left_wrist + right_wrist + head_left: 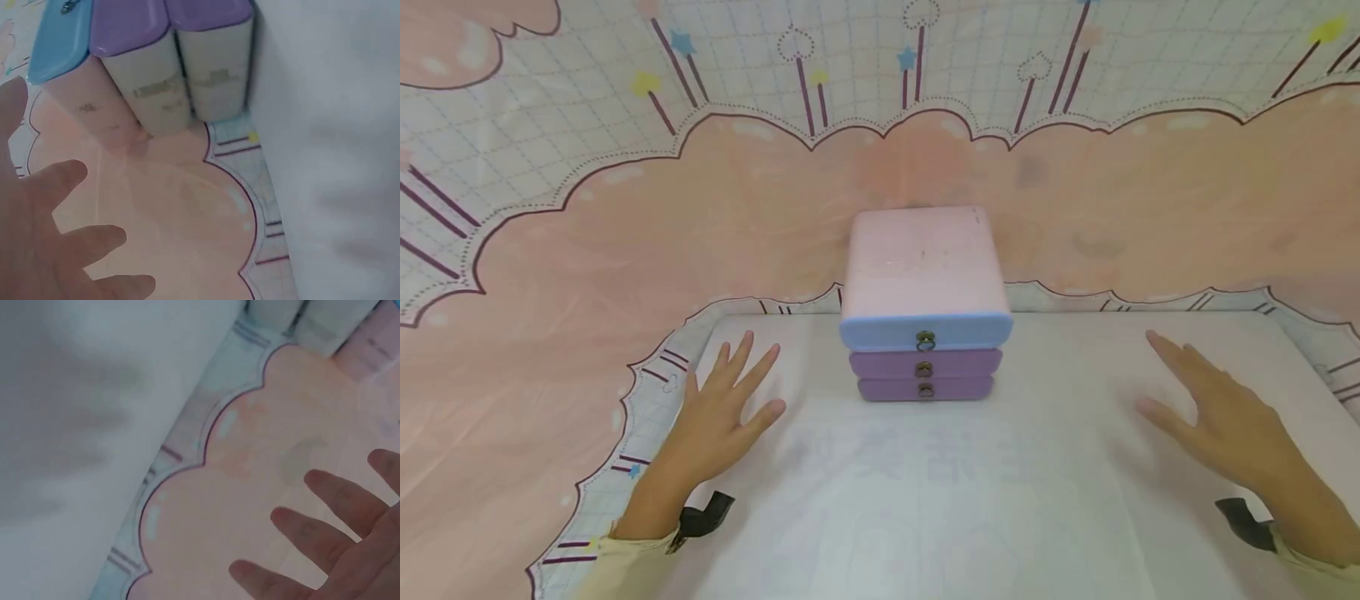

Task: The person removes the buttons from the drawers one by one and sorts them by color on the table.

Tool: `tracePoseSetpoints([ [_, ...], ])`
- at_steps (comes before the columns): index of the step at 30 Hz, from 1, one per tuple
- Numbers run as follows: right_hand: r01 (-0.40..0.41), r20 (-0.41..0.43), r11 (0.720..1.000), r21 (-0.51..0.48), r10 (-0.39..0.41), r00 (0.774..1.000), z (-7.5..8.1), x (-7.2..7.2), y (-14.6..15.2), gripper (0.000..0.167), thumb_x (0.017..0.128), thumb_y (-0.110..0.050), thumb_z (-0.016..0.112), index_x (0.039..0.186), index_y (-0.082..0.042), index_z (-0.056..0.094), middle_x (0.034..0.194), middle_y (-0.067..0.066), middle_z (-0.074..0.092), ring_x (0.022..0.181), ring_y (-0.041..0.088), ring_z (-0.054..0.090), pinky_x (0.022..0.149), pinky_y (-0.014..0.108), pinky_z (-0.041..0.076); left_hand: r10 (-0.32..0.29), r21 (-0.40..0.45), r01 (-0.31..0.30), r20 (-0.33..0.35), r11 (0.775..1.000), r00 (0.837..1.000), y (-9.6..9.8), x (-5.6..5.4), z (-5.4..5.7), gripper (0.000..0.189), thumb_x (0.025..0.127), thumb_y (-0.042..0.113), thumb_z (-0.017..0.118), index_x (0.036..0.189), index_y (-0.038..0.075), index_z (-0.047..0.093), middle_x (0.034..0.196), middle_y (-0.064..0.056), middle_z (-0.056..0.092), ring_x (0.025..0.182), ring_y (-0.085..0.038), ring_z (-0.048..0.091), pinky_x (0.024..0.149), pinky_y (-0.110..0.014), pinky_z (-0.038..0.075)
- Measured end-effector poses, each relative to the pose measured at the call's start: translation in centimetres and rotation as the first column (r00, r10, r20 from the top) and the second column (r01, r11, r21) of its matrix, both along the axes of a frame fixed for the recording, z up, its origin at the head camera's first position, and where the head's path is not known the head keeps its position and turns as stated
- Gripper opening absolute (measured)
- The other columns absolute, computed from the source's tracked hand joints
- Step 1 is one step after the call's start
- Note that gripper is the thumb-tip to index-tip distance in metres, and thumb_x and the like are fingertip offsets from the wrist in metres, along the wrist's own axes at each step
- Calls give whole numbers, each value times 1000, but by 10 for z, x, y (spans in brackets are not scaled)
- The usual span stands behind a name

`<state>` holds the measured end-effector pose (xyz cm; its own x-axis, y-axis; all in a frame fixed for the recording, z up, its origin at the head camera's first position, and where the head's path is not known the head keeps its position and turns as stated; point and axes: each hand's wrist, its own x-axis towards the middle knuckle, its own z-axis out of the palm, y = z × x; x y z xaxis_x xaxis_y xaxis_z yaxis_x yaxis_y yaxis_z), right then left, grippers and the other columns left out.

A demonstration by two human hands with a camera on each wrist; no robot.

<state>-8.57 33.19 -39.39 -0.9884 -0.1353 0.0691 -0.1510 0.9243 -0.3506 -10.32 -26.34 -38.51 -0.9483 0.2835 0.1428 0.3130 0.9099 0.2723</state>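
A small three-drawer box stands at the back middle of the white table, its top pink. The top drawer front is blue and the lower two are purple; each has a small ring pull, and all look closed. To its left my left hand hovers with fingers spread, holding nothing. My right hand is out to the right of the box, fingers extended and apart from it. In the left wrist view, the side of the drawer box shows beyond the spread fingers.
The white table carries faint mirrored lettering in the middle. Behind it hangs a pink and white patterned cloth, which also runs along the left and right sides. A black strap sits at the left wrist, another at the right.
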Motion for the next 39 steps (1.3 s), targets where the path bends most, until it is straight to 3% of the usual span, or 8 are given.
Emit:
tracePoseSetpoints([
  [4, -60, -85, 995, -82, 53, 995, 4, -3, -23, 80, 98, -40, 66, 164, -35, 20, 152, 20, 51, 121, 54, 57, 92, 75, 41, -27, 114, 25, 16, 993, 999, 11, -10, 4, 69, 102, 51, 53, 163, 36, 24, 172, -6, 15, 157, -42, 14, 113, -84, 5],
  [11, -194, -202, 944, -265, 142, 969, 10, -11, -68, 60, 98, -22, 68, 154, -29, 47, 125, 6, 74, 106, 40, 72, 88, 65, 53, -89, 287, 94, -29, 953, 996, 34, -27, 11, 60, 107, 41, 49, 162, 27, 30, 170, -4, 25, 155, -36, 27, 120, -68, 24],
  [16, -279, -209, 882, -379, 212, 955, 13, -22, -98, 47, 99, -16, 67, 145, -22, 59, 117, -1, 78, 99, 4, 73, 83, 26, 59, -105, 431, 120, -58, 895, 993, 53, -36, 17, 53, 110, 36, 44, 160, 23, 36, 166, -3, 36, 149, -30, 40, 115, -59, 40],
  [18, -304, -183, 852, -426, 248, 951, 14, -26, -110, 45, 100, -16, 66, 144, -20, 60, 116, -1, 78, 100, -1, 71, 83, 20, 57, -99, 475, 106, -41, 873, 994, 60, -40, 20, 51, 110, 38, 42, 160, 26, 37, 164, -2, 40, 145, -29, 46, 112, -58, 45],
  [21, -305, -110, 785, -539, 294, 949, 14, -31, -129, 43, 101, -16, 64, 144, -16, 60, 119, 2, 77, 102, 7, 73, 86, 21, 58, -92, 534, 80, -5, 842, 996, 70, -47, 24, 50, 111, 41, 39, 158, 28, 39, 160, -1, 45, 137, -29, 54, 107, -56, 50],
  [29, -256, 19, 575, -777, 428, 904, 21, -38, -169, 43, 105, -18, 58, 146, -6, 55, 125, 24, 71, 100, 17, 75, 87, 34, 62, -123, 714, -34, 167, 699, 978, 93, -62, 28, 49, 109, 48, 39, 157, 37, 40, 167, 8, 31, 146, -29, 44, 99, -52, 56],
  [32, -226, 41, 537, -813, 441, 897, 22, -41, -177, 44, 106, -20, 56, 147, -6, 53, 125, 25, 70, 100, 24, 75, 87, 34, 62, -135, 747, -74, 215, 661, 967, 100, -66, 28, 51, 107, 54, 40, 156, 43, 37, 168, 9, 28, 148, -28, 41, 101, -54, 55],
  [39, -180, 77, 518, -836, 437, 896, 19, -46, -188, 43, 107, -23, 54, 145, -4, 55, 122, 24, 72, 97, 24, 76, 83, 34, 61, -148, 777, -129, 275, 616, 950, 109, -75, 29, 49, 103, 63, 41, 152, 55, 36, 168, 18, 22, 152, -26, 34, 100, -58, 53],
])
